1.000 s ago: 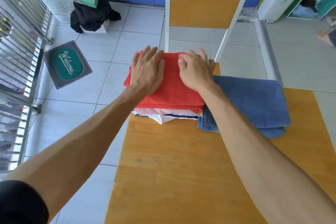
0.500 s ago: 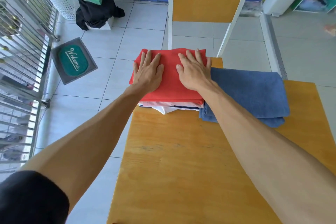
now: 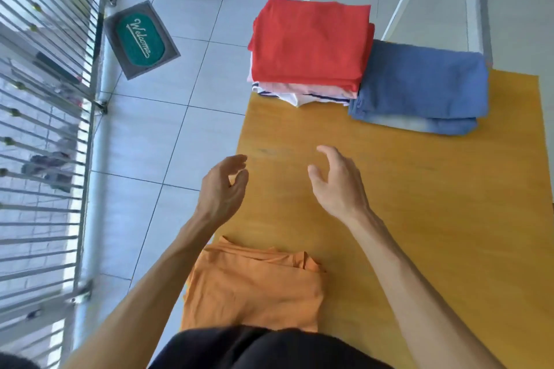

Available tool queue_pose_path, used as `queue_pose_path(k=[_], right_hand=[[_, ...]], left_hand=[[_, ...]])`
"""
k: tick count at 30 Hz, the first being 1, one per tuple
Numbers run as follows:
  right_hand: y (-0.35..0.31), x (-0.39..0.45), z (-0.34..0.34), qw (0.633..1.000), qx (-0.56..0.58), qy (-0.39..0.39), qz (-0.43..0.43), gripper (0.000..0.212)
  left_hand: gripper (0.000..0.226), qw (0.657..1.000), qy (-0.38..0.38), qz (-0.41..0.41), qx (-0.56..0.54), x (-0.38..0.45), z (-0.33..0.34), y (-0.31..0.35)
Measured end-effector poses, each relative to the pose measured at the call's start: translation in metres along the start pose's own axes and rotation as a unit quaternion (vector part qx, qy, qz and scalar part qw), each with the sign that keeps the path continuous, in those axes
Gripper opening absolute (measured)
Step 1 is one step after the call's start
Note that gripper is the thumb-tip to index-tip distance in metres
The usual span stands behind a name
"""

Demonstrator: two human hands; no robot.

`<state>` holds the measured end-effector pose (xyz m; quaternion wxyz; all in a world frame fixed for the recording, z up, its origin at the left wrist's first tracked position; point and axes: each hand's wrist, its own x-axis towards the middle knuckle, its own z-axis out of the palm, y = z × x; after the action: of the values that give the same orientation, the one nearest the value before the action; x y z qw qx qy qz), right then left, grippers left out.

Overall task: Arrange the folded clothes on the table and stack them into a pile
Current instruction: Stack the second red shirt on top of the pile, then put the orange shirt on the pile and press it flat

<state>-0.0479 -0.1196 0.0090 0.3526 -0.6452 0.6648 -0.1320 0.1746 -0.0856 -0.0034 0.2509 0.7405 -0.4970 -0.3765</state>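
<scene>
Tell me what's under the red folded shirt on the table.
Under the red folded shirt lies a pink garment, then a white one with dark stripes, only their front edges showing. Anything deeper in the pile, and the table beneath, is covered.

The table (image 3: 419, 219) has a yellow-orange wood-grain top, smooth with a faint sheen. On it, the red folded garment (image 3: 308, 42) is matt knit cloth; beneath it lie a pale pink layer (image 3: 302, 89) and a white piece with dark stripes (image 3: 299, 98), both soft fabric. The blue folded jeans (image 3: 419, 84) look like denim — coarser, faded at the lower fold. The orange shirt (image 3: 251, 287) is thin, matt, slightly creased cloth. The floor tiles (image 3: 186, 135) are glossy white ceramic. The railing (image 3: 45, 99) is shiny metal. The welcome mat (image 3: 141, 39) looks rough — fibrous pile with a grey border.
</scene>
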Motion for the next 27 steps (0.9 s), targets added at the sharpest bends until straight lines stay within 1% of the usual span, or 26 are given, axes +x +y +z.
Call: queue_pose_path(k=[2, 4, 5, 8, 9, 11, 13, 15, 16, 17, 19, 21, 24, 27], right_hand=[[0.014, -0.037, 0.018, 0.999, -0.001, -0.037, 0.033, 0.047], [0.025, -0.069, 0.035, 0.996, -0.002, -0.059, 0.06, 0.046], [0.03, -0.083, 0.041, 0.995, -0.002, -0.066, 0.072, 0.045], [0.042, -0.117, 0.053, 0.991, -0.013, -0.071, 0.109, 0.045], [0.044, -0.126, 0.055, 0.99, -0.019, -0.065, 0.122, 0.046], [0.047, -0.142, 0.058, 0.985, -0.043, -0.049, 0.16, 0.054], [0.048, -0.155, 0.059, 0.971, -0.08, -0.067, 0.215, 0.067], [0.046, -0.165, 0.061, 0.955, -0.095, -0.118, 0.255, 0.076], [0.044, -0.168, 0.064, 0.952, -0.092, -0.135, 0.261, 0.077], [0.043, -0.171, 0.069, 0.952, -0.086, -0.138, 0.26, 0.076], [0.044, -0.174, 0.079, 0.955, -0.064, -0.115, 0.266, 0.07], [0.047, -0.174, 0.085, 0.953, -0.005, -0.087, 0.289, 0.065], [0.048, -0.171, 0.086, 0.955, 0.063, -0.051, 0.286, 0.046], [0.044, -0.17, 0.085, 0.963, 0.111, -0.01, 0.243, 0.038]], left_hand=[[0.03, 0.999, -0.003, -0.028, 0.018, -0.035, -0.008, -0.031], [0.032, 0.997, -0.003, -0.057, 0.059, -0.066, -0.017, -0.062], [0.039, 0.994, -0.011, -0.083, 0.075, -0.08, -0.02, -0.076], [0.076, 0.979, -0.046, -0.169, 0.105, -0.112, -0.025, -0.106], [0.084, 0.975, -0.048, -0.193, 0.103, -0.12, -0.025, -0.111], [0.091, 0.966, -0.036, -0.239, 0.09, -0.133, -0.022, -0.114], [0.085, 0.961, -0.04, -0.251, 0.111, -0.142, -0.019, -0.113], [0.071, 0.96, -0.059, -0.23, 0.147, -0.147, -0.016, -0.112], [0.065, 0.961, -0.066, -0.221, 0.154, -0.149, -0.014, -0.112], [0.06, 0.962, -0.071, -0.213, 0.157, -0.15, -0.013, -0.112], [0.052, 0.964, -0.081, -0.198, 0.159, -0.149, -0.011, -0.111], [0.048, 0.968, -0.083, -0.183, 0.148, -0.148, -0.011, -0.11], [0.041, 0.981, -0.054, -0.151, 0.111, -0.145, -0.014, -0.11], [0.039, 0.988, -0.014, -0.131, 0.078, -0.143, -0.014, -0.109]])
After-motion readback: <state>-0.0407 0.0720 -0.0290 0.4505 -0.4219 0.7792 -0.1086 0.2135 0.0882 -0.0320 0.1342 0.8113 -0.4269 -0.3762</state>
